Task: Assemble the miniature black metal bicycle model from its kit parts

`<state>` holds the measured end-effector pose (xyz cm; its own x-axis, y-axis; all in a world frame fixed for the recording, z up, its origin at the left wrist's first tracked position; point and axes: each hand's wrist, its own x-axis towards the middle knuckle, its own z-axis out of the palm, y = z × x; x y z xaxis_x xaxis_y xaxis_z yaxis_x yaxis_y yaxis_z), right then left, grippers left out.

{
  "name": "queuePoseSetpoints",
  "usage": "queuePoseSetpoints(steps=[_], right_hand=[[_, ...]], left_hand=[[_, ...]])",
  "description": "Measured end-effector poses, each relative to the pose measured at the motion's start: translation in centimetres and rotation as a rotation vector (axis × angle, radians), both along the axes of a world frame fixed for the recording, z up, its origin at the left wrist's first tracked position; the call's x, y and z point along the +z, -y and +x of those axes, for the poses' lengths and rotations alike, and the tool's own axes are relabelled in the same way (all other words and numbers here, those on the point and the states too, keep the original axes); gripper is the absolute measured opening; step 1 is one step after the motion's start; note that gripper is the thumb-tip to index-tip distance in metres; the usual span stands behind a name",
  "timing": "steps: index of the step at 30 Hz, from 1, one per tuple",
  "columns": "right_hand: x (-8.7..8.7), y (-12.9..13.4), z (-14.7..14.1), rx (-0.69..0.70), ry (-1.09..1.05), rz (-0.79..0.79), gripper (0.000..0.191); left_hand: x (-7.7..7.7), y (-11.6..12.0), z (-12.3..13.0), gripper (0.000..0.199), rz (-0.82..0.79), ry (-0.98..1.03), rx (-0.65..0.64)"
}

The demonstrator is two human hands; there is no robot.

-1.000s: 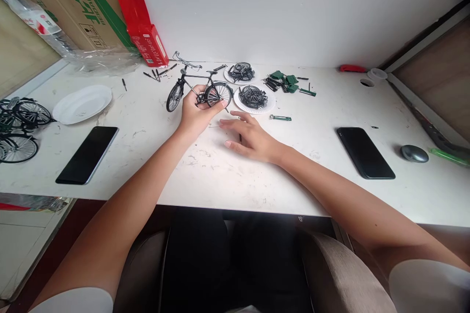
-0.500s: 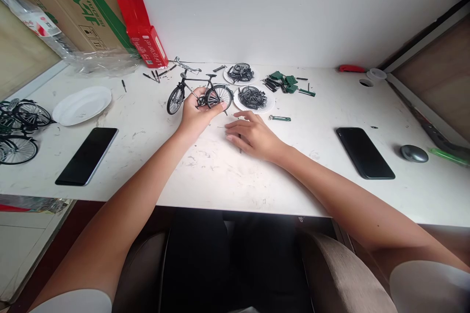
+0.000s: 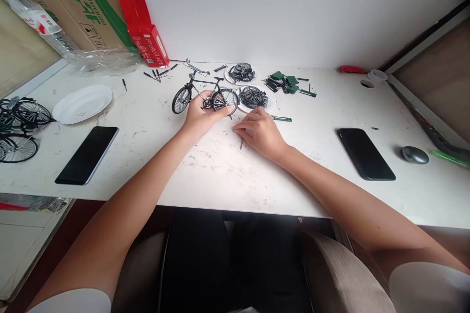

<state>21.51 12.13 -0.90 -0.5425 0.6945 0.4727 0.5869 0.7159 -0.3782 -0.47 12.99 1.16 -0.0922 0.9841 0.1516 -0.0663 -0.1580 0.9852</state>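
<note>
A black model bicycle (image 3: pixel 200 89) is held upright just above the white table, with my left hand (image 3: pixel 201 116) closed around its lower frame and rear wheel, thumb over the wheel. To the right, my right hand (image 3: pixel 259 132) rests low at the tabletop, thumb and fingertips pinched together. A thin, tiny piece seems to be at those fingertips, too small to name. Beneath that hand lies a short dark rod (image 3: pixel 241 144), partly covered by the fingers. Just beyond it, a paper plate (image 3: pixel 270 102) carries a heap of black model bicycle parts (image 3: pixel 253 97).
A second plate of parts (image 3: pixel 241 73) stands behind, beside green pieces (image 3: pixel 288 80). Finished-looking model bicycles (image 3: pixel 25 120) are at far left near a white plate (image 3: pixel 82 103). Phones lie left (image 3: pixel 88 154) and right (image 3: pixel 365 153). A red box (image 3: pixel 149 41) stands against the wall.
My right hand's fingers have gone from spread to pinched at the tabletop. My left hand and the model bicycle have shifted slightly to the right in view.
</note>
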Motion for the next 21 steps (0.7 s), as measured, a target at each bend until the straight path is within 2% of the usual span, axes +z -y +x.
queuePoseSetpoints(steps=[8, 13, 21], right_hand=[[0.67, 0.22, -0.29, -0.019, 0.1, -0.02, 0.021], [0.42, 0.19, -0.43, -0.037, 0.132, -0.016, 0.02], [0.22, -0.11, -0.02, 0.023, -0.198, -0.143, 0.012]], left_hand=[[0.27, 0.2, 0.08, 0.05, -0.021, -0.019, 0.007], [0.22, 0.25, 0.05, 0.049, -0.008, -0.018, -0.003], [0.15, 0.01, 0.03, 0.052, -0.017, 0.033, 0.031]])
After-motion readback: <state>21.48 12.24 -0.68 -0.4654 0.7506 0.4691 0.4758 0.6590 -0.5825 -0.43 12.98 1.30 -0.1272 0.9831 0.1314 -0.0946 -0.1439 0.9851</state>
